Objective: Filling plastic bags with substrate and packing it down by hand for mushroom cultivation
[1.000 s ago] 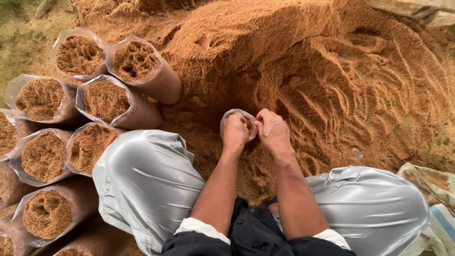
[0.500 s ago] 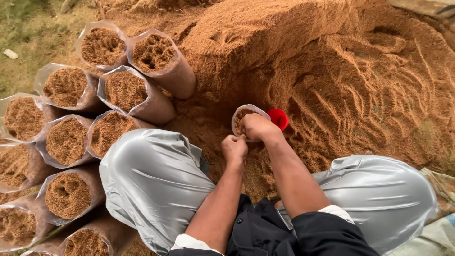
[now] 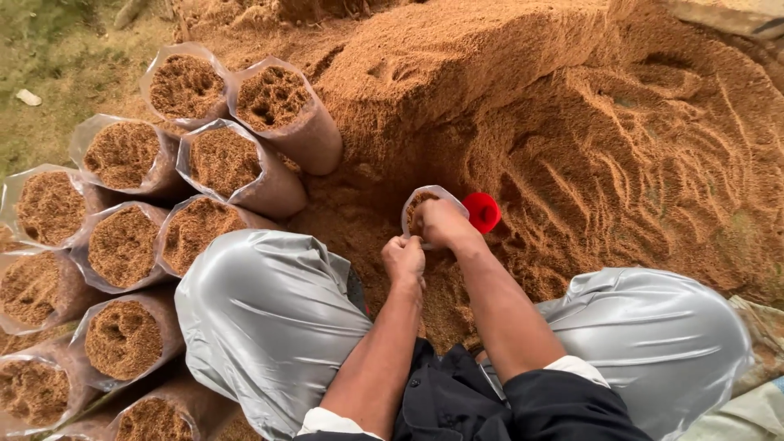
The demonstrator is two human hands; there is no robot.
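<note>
Outdoors, a broad mound of reddish-brown sawdust (image 3: 572,139) is filling the upper and right part of the view, with a strip of grass (image 3: 57,73) showing at the upper left. A person is squatting at the foot of the mound, knees in shiny grey trousers (image 3: 269,327) spreading to either side. Between the knees, a small clear plastic bag (image 3: 425,200) is standing in the sawdust, partly filled with it. The left hand (image 3: 404,260) is curling shut and pinching the near edge of this bag. The right hand (image 3: 441,222) is closing over the bag's mouth, fingers folded in; a red cup (image 3: 482,212) is showing just beyond it, touching the hand, though whether the fingers are gripping it cannot be told. To the left, filled clear bags (image 3: 212,163) of sawdust are lying stacked in rows, open ends facing the camera, just beside the left knee.
</note>
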